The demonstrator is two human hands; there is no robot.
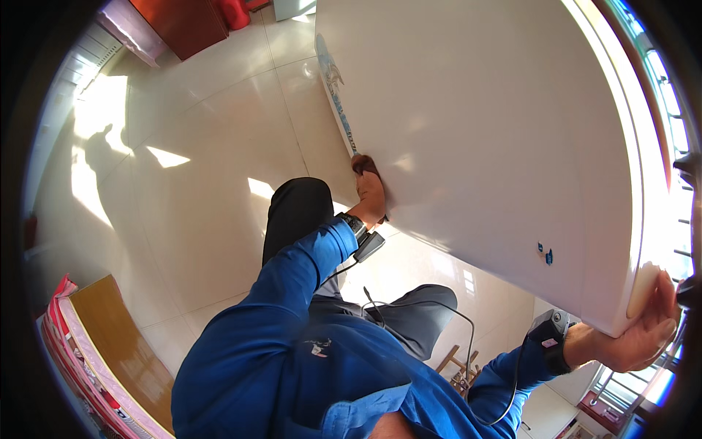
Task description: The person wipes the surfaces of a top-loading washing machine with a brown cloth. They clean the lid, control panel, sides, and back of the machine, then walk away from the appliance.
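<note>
A large white box-like appliance (482, 131) with a smooth panel fills the upper right in front of me. Torn sticker remains mark its left edge and its near right part. My left hand (369, 184) grips its left edge near the close corner, with the fingertips partly hidden. At the opposite near corner, my right hand (639, 337) is wrapped around the edge beside a cream-coloured inset. Each wrist carries a strapped device, the left one (368, 246) and the right one (550, 329), with dark cables running from them.
Glossy floor tiles (214, 164) with sunlit patches lie to the left. A red-brown cabinet (184, 27) stands at the upper left. A bed-like wooden board (118, 351) with pink fabric is at the lower left. Near my right arm is a small wooden stool (458, 370). A barred window (680, 219) lines the right.
</note>
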